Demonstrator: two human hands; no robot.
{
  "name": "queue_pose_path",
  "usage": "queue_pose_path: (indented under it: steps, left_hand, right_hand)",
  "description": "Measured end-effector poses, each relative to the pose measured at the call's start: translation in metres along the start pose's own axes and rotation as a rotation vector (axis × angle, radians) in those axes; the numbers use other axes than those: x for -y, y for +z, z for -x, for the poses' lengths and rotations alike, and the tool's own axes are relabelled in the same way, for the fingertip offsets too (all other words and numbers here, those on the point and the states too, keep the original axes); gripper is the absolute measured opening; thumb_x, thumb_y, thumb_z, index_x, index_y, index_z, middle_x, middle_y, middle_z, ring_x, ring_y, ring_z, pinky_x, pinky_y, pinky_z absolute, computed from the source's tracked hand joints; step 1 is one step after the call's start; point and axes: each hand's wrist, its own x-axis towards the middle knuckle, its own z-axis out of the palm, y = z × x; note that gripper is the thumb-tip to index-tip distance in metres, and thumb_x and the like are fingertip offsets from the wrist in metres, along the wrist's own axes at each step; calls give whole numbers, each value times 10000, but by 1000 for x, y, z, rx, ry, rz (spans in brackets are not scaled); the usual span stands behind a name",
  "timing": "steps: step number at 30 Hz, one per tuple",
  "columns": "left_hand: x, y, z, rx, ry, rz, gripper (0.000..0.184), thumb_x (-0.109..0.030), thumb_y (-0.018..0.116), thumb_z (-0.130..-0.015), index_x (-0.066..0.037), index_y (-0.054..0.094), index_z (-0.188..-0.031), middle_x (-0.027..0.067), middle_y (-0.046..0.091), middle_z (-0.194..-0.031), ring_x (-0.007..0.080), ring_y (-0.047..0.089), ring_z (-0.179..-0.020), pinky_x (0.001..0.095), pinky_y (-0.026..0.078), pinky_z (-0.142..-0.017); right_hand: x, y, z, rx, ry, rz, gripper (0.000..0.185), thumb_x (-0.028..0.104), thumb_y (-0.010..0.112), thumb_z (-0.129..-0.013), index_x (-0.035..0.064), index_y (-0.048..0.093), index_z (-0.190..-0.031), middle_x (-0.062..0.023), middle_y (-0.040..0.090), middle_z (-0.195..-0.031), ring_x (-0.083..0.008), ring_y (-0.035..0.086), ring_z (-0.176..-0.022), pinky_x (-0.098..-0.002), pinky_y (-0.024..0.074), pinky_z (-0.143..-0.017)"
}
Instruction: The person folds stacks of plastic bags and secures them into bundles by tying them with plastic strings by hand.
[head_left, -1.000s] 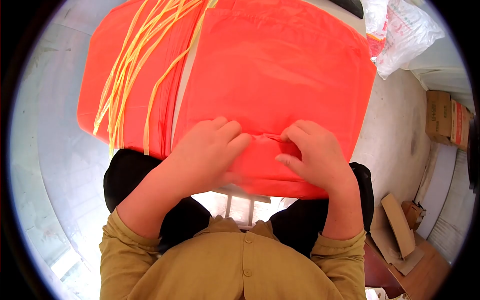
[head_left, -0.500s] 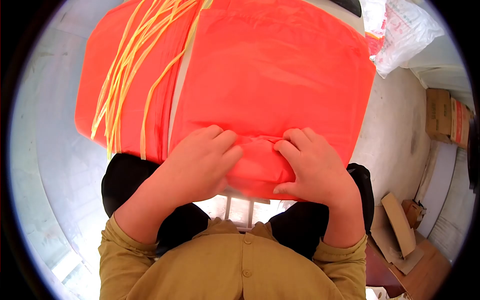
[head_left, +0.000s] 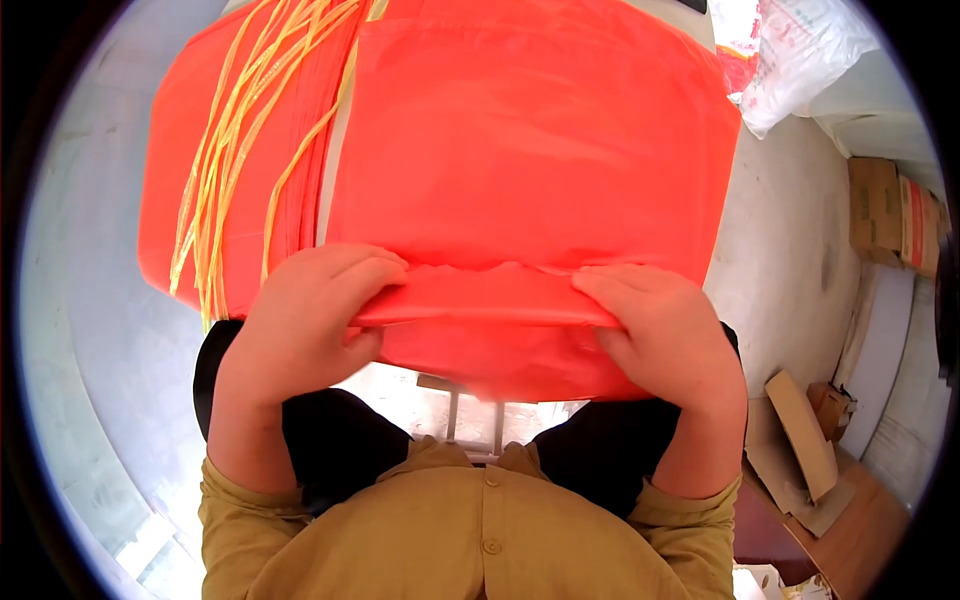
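Note:
A large red plastic sheet (head_left: pixel 530 150) lies over the table in front of me, its near edge folded into a band. My left hand (head_left: pixel 320 310) grips the left end of this fold, fingers on top and thumb below. At the fold's right end, my right hand (head_left: pixel 655 325) pinches the red material in the same way. Below the band, more red material hangs toward my lap. To the left lies a stack of red sheets (head_left: pixel 190 170), with several yellow strings (head_left: pixel 235 130) lying across it.
White plastic bags (head_left: pixel 800 60) are at the upper right. Cardboard boxes (head_left: pixel 875 212) stand against the right wall. An opened piece of cardboard (head_left: pixel 803 435) and a small brown box (head_left: pixel 830 408) lie at the lower right. A black object shows at the table's far edge.
My hands have moved apart, the left one outward to the left. The near edge of the red sheet is now stretched into a straight band between them. The view has shifted slightly.

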Motion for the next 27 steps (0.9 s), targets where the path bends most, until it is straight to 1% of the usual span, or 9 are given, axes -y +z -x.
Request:
queue_pose_path:
  steps: [4,6,9,12,15,18,19,21,27]
  left_hand:
    - [11,-3,-1,-2,44,36,415,22,721,-742,-41,692,-1151,142,724,-1120,365,689,-1042,434,577,-854]
    - [14,-5,0,14,20,114,424,58,718,-754,-27,704,-1169,161,729,-1176,367,693,-1099,437,577,-908]
    - [23,-4,3,-7,-8,278,374,67,715,-813,-17,718,-1177,155,740,-1207,346,702,-1139,415,568,-953]
    - [32,1,8,-67,-75,540,288,10,705,-910,-9,710,-1197,111,748,-1202,291,703,-1151,382,548,-980]
    - [35,3,13,-103,-273,885,236,-86,671,-1018,0,687,-1237,70,741,-1208,204,684,-1158,335,524,-995]
    - [44,4,16,-78,-472,1057,289,-189,609,-1089,-6,645,-1309,45,718,-1239,163,657,-1192,327,502,-1031]
    - [47,6,15,-62,-530,1081,317,-223,585,-1106,-10,628,-1337,39,709,-1252,160,647,-1207,333,495,-1048]
    - [44,17,7,-158,-476,1227,331,-217,562,-1120,1,614,-1362,51,703,-1274,140,651,-1187,317,513,-1037]
    - [40,31,-9,-321,-511,1372,342,-214,536,-1133,11,600,-1382,66,690,-1310,130,649,-1187,309,523,-1044]
  right_hand:
    - [-23,-15,7,-43,-24,-15,442,-27,708,-760,27,733,-1197,-171,744,-1203,-373,690,-1145,-442,569,-966]
    - [-37,-17,12,-108,-60,-5,442,-18,716,-740,34,742,-1179,-171,742,-1206,-383,692,-1123,-459,567,-947]
    - [-52,-23,22,-155,-27,-69,425,-39,708,-767,40,751,-1183,-159,754,-1217,-331,726,-1072,-400,577,-921]
    - [-61,-25,30,-152,204,-399,289,-46,714,-818,3,737,-1101,-98,768,-1048,-187,697,-889,-310,549,-782]
    - [-72,-42,40,-27,392,-486,128,-34,706,-887,-18,701,-1014,-22,676,-902,-68,558,-797,-242,462,-680]
    - [-72,-44,38,-78,423,-753,110,-9,709,-925,-11,660,-1024,29,580,-851,-37,496,-781,-225,413,-663]
    - [-75,-42,37,-103,405,-777,140,2,708,-935,-5,653,-1063,30,587,-864,-43,510,-797,-226,425,-692]
    - [-83,-34,35,-152,370,-823,199,24,705,-954,7,639,-1141,30,601,-891,-56,537,-830,-230,451,-748]
    - [-93,-28,36,-197,401,-903,378,33,695,-960,36,564,-1315,-39,597,-1212,-115,580,-1086,-286,481,-975]
